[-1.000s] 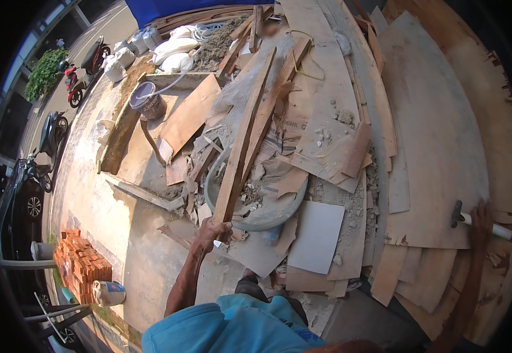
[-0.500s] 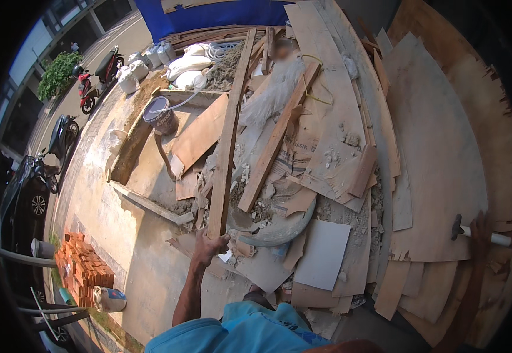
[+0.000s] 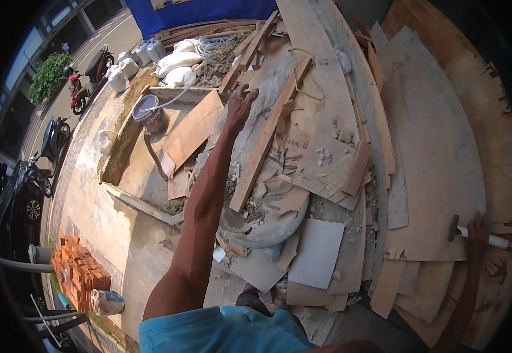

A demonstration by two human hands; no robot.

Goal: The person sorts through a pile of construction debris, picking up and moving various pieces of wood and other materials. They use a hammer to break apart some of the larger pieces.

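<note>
My left arm reaches far forward over the rubble, and my left hand (image 3: pixel 242 105) is open with its fingers apart and holds nothing. Just beyond it a wooden beam (image 3: pixel 260 40) lies slanted on the far side of the pile. A second beam (image 3: pixel 272 132) rests diagonally to the right of that hand, next to crumpled clear plastic sheeting (image 3: pixel 266 88). On my right side, my right hand (image 3: pixel 477 233) grips a hammer (image 3: pixel 496 241) with a dark head and a white handle, over the plywood sheets (image 3: pixel 438 159).
A round rubber-like basin (image 3: pixel 273 234) with debris stands before my feet. To the left are a low mixing trough (image 3: pixel 141 204), a grey bucket (image 3: pixel 152 115) and stacked orange bricks (image 3: pixel 79 273). White sacks (image 3: pixel 179 76) lie farther back. Broken boards cover the ground.
My left hand has let go of the long beam, which now lies farther away on the pile. That arm has stretched forward. My right hand still holds the hammer in nearly the same place.
</note>
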